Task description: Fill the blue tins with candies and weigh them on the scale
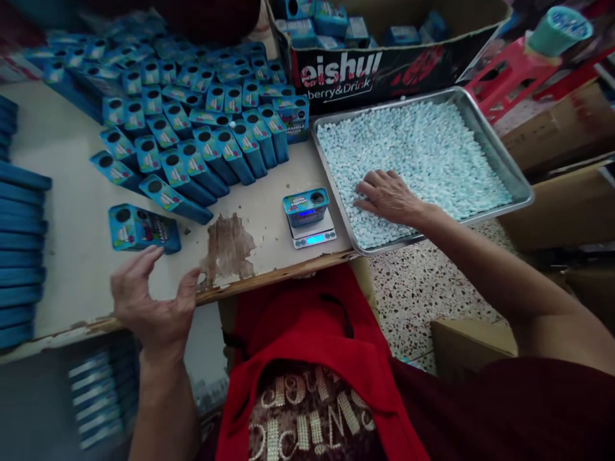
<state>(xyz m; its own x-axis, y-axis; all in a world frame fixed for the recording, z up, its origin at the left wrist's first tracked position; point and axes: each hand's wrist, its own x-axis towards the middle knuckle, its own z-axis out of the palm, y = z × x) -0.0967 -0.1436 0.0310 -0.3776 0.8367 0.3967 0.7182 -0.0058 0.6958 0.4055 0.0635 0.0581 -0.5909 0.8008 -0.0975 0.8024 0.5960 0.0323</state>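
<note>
My right hand (pixel 388 198) lies on small pale-blue candies (pixel 413 147) that fill a shallow metal tray (pixel 521 192). Its fingers reach out over the candies, the tips partly sunk among them. A blue candy tin (pixel 305 206) stands upright on a small digital scale (pixel 314 241) with a lit display, left of the tray. My left hand (pixel 154 298) is at the table's front edge, its thumb and fingers apart with nothing between them. Just beyond its fingertips is another blue tin (pixel 143 229), with a round dark hole on its top.
Rows of blue tins (pixel 192 157) crowd the back of the worn white table (pixel 269 211). More tins are stacked at the left edge (pixel 22 256). Behind the tray is a black-printed carton (pixel 346 70) holding tins. A red stand (pixel 514 80) with a turquoise cup is at right.
</note>
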